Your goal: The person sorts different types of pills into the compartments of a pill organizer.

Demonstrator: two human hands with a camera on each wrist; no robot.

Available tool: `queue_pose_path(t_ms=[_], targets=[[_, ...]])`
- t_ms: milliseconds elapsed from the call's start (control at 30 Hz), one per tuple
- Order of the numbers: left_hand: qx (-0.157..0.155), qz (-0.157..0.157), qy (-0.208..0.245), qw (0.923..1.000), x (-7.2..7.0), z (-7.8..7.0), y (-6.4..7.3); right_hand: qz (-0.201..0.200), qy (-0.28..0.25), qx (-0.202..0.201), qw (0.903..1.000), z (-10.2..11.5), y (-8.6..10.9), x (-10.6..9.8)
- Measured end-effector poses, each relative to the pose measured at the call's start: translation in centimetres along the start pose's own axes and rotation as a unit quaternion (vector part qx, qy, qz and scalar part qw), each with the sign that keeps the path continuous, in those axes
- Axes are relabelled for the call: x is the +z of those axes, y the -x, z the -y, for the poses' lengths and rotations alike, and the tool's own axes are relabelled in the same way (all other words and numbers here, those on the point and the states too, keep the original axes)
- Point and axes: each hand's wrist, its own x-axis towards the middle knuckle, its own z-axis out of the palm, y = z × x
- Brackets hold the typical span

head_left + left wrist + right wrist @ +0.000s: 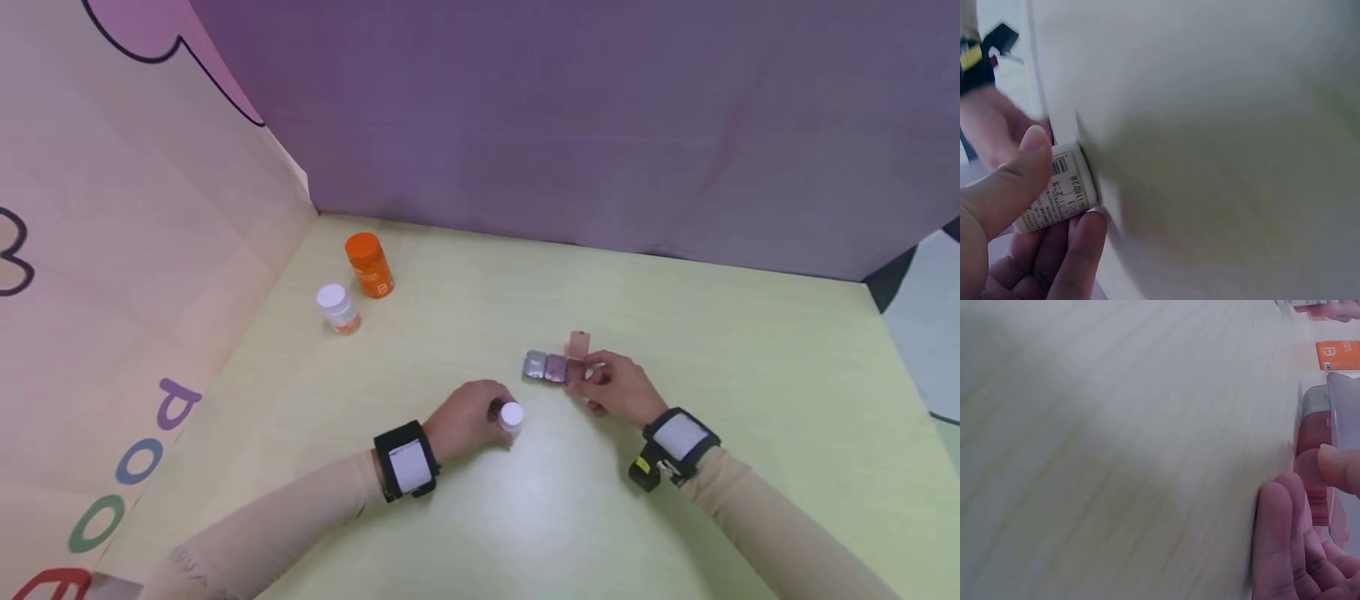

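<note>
My left hand point(470, 421) grips a small white pill bottle point(1060, 187) between thumb and fingers. The bottle has a white cap point(512, 416) and a printed label with a barcode. To its right, a small pill organizer point(556, 368) lies on the table, its compartments grey, mauve and pinkish. The pinkish lid point(579, 344) at its right end stands raised, while the other two are down. My right hand point(618, 387) pinches that right end, with the thumb point(1341, 469) against its side. The inside of the raised-lid compartment is mostly hidden by my fingers.
An orange bottle point(371, 267) stands at the back left of the table point(450, 292). Just in front of it is a white bottle point(339, 310) with an orange band near its base. A purple panel point(570, 125) borders the back, and a printed pale panel point(150, 208) the left.
</note>
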Motion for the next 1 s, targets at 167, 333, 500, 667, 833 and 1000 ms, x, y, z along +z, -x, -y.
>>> queue_pose_path(t_ms=[167, 333, 500, 667, 833, 1000], targets=[[0.023, 0.033, 0.001, 0.9992, 2.2, -1.9, -0.3, -0.009, 0.002, -0.011, 0.9999, -0.1, 0.1, 0.0], [0.036, 0.056, -0.013, 0.9977, 3.7, -3.1, -0.5, -0.012, -0.001, -0.016, 0.9998, -0.3, 0.3, 0.1], [0.028, 0.060, -0.015, 0.9977, 4.0, -3.1, -0.6, -0.011, -0.003, -0.014, 0.9998, -0.4, 0.3, 0.2], [0.035, 0.061, -0.010, 0.9975, 4.0, -3.0, -0.6, -0.003, -0.015, 0.002, 0.9999, -0.8, 0.2, 0.0], [0.041, 0.060, -0.002, 0.9974, 3.9, -3.0, -0.6, -0.035, -0.040, 0.012, 0.9985, -0.3, 1.2, 0.3], [0.042, 0.058, 0.003, 0.9975, 3.8, -3.0, -0.8, -0.109, -0.094, -0.028, 0.9893, 0.5, 3.8, 2.5]])
